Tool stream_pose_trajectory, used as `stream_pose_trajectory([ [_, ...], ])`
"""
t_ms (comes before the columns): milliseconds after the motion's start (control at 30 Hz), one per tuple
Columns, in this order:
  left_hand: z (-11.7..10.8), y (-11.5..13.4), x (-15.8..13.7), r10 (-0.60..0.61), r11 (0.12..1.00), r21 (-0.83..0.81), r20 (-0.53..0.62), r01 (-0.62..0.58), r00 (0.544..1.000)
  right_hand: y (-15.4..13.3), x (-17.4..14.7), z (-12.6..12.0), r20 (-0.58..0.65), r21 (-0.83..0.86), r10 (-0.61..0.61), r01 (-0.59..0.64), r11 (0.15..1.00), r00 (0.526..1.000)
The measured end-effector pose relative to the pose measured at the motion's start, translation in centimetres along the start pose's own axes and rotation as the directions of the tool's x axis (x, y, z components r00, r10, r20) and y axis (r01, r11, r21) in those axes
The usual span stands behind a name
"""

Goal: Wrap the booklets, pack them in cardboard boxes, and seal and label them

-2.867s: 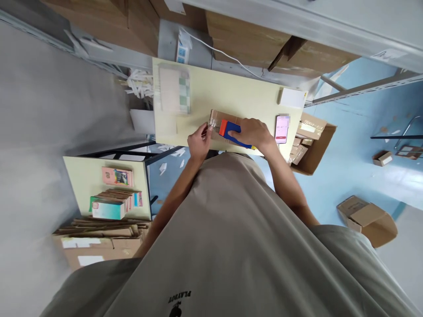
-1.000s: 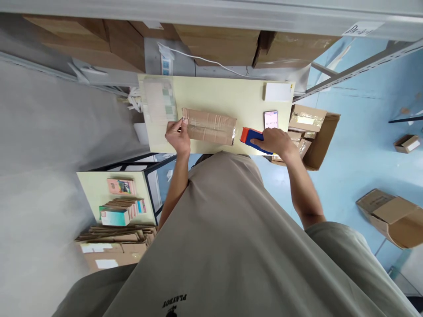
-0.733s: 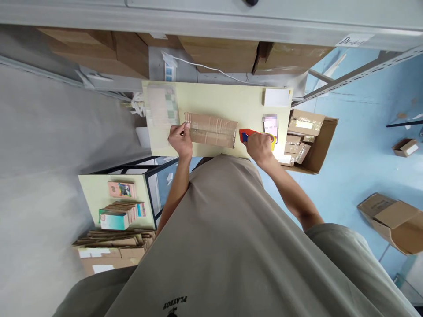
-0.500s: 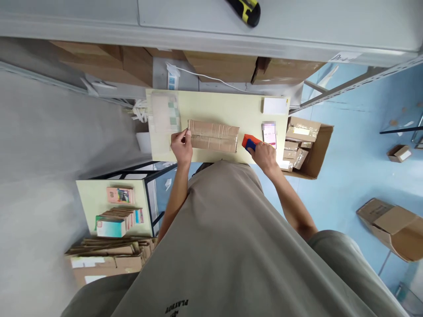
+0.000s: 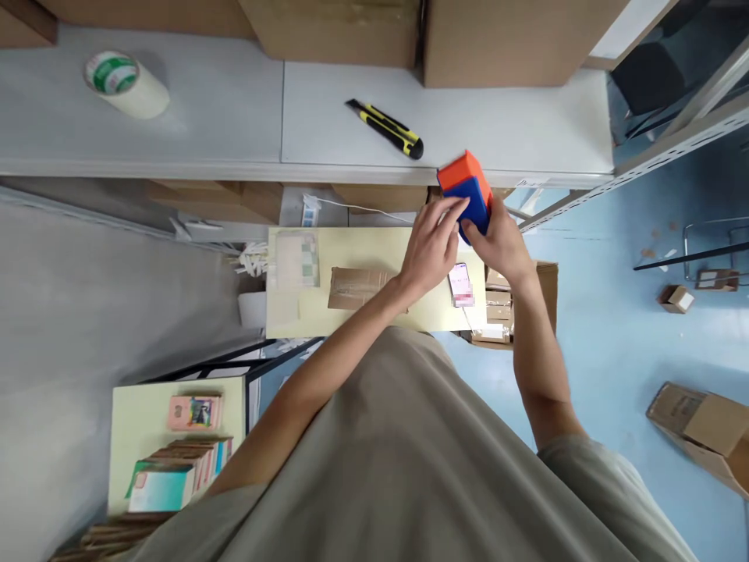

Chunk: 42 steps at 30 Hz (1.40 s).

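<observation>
Head camera view takes in, at its broadest, a grey rack shelf (image 5: 222, 117) running across the top, with a pale yellow desk (image 5: 378, 246) lower down behind the hands. At the desk's right end is an open cardboard box (image 5: 548, 300) of small cartons; on the desk lies a flat brown cardboard parcel (image 5: 352, 290), partly hidden by the left forearm.

What looks like a blue-and-orange handheld tape dispenser (image 5: 476, 193) is held up in front of the shelf, orange end uppermost and tilted. The right hand (image 5: 502, 242) has its grip closed around the body, thumb across the blue side. The left hand (image 5: 430, 246) reaches to that same side with bent fingers; whether they pinch anything cannot be told. Good handling here probably means the right hand staying firm while the left works lightly, fingertips away from the orange end, where a cutting edge may sit.

As for edges, the shelf's front rim passes right behind the dispenser, so drawing it toward the body seems the roomier way. A tape roll (image 5: 143, 94) stands far left on the shelf; a yellow-and-black utility knife (image 5: 386, 131) lies nearer, just left of the orange end.
</observation>
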State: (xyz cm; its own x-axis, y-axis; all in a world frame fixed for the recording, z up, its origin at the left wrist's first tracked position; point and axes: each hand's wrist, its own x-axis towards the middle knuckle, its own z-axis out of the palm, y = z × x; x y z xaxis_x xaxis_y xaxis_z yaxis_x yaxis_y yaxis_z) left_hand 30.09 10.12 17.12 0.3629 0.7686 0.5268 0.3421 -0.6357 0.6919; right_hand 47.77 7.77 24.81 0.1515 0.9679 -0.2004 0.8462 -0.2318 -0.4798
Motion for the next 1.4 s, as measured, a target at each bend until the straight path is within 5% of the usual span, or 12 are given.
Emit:
stream_pose_trajectory([
  [167, 2.6, -1.7, 7.2, 0.069, 0.997, 0.029, -0.01, -0.069, 0.998, -4.0, 5.2, -3.2, -0.206, -0.168, -0.105, 0.071, 0.983, 0.973],
  [267, 2.4, -2.6, 8.4, 0.029, 0.999, 0.039, 0.032, -0.03, 0.999, -5.1, 8.4, -3.5, -0.22, -0.268, -0.1, 0.038, 0.963, 0.97],
  [367, 1.0, -3.3, 6.2, 0.002, 1.0, -0.012, 0.029, -0.001, 1.0, -4.7, 11.4, -2.6, -0.201, -0.32, -0.131, 0.061, 0.945, 0.971],
  [500, -2.9, -5.1, -0.7, -0.133, 0.99, -0.043, 0.016, 0.134, 0.991, -3.6, 12.7, -1.2, -0.201, -0.351, -0.144, 0.066, 0.934, 0.969],
  [600, -7.4, -7.7, -7.7, -0.367, 0.929, 0.02, -0.064, 0.369, 0.928, -3.0, 9.4, 1.2, -0.348, -0.295, -0.145, 0.039, 0.955, 0.926],
  [667, -10.4, -9.4, -12.7, -0.546, 0.829, 0.038, -0.165, 0.558, 0.821, -2.7, 5.3, 4.3, -0.41, -0.185, -0.145, 0.073, 0.98, 0.9],
  [767, -13.6, -11.0, -19.2, -0.756, 0.612, 0.004, -0.293, 0.791, 0.586, -2.1, -1.8, 10.8, -0.046, -0.036, -0.047, 0.045, 0.998, 0.998],
  [867, -14.2, -11.0, -22.7, -0.843, 0.491, -0.073, -0.291, 0.868, 0.453, -1.7, -7.3, 17.2, 0.302, 0.052, 0.071, -0.09, 0.995, 0.951],
  [1000, -12.6, -9.8, -23.7, -0.862, 0.478, -0.103, -0.246, 0.872, 0.443, -2.0, -9.9, 21.2, 0.396, 0.022, 0.137, -0.158, 0.987, 0.908],
  [1233, -10.8, -9.5, -24.3, -0.858, 0.457, -0.102, -0.314, 0.884, 0.408, -2.1, -9.3, 22.2, 0.287, -0.045, 0.186, -0.181, 0.982, 0.94],
  [1400, -11.4, -9.7, -24.6, -0.874, 0.454, -0.116, -0.252, 0.883, 0.416, -0.4, -9.3, 23.7, 0.22, 0.036, 0.188, -0.2, 0.979, 0.957],
])
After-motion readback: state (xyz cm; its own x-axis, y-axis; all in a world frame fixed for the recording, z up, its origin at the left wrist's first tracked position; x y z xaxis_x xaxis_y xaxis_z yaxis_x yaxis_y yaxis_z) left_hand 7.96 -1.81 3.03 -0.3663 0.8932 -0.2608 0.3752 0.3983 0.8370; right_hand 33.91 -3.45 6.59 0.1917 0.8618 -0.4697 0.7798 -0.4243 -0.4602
